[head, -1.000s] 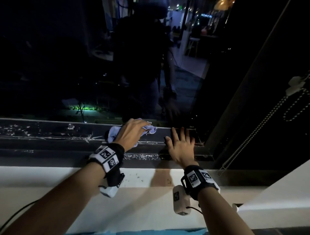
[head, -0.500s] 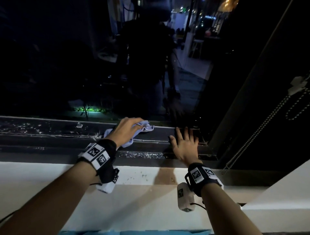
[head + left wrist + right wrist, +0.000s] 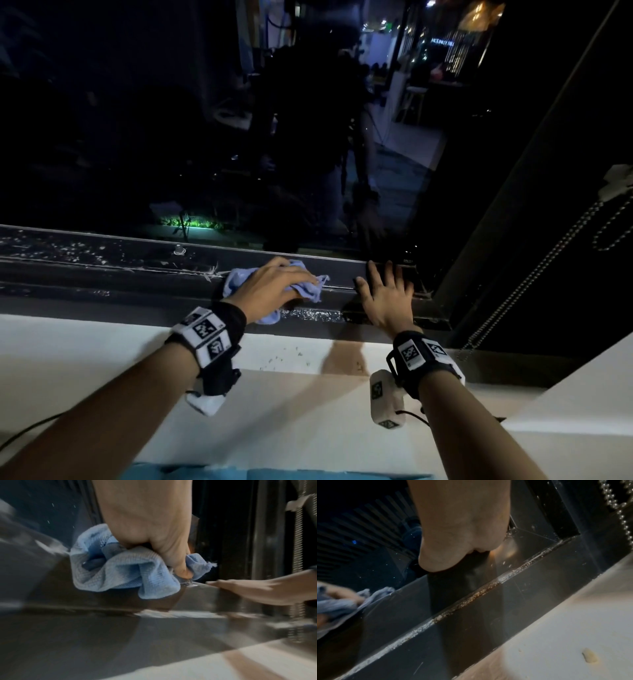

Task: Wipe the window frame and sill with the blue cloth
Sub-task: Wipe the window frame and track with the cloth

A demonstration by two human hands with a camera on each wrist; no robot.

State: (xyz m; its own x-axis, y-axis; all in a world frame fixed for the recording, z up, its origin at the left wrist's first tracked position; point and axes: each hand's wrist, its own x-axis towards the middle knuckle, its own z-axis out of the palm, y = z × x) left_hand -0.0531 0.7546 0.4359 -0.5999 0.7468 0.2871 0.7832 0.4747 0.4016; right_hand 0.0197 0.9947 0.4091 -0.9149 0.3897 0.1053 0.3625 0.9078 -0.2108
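On dusty window frame (image 3: 102, 270), left hand (image 3: 274, 287) grips blue cloth (image 3: 310, 291).

Head view looks forward and down from above, over both forearms toward the dark window frame (image 3: 137, 274) and white sill (image 3: 102, 342). Left wrist view sits low and very close, looking along the left hand (image 3: 145, 520) at the blue cloth (image 3: 120, 573). Right wrist view, equally close, looks along the right hand (image 3: 462, 527). Each wrist view catches the other hand at its edge.
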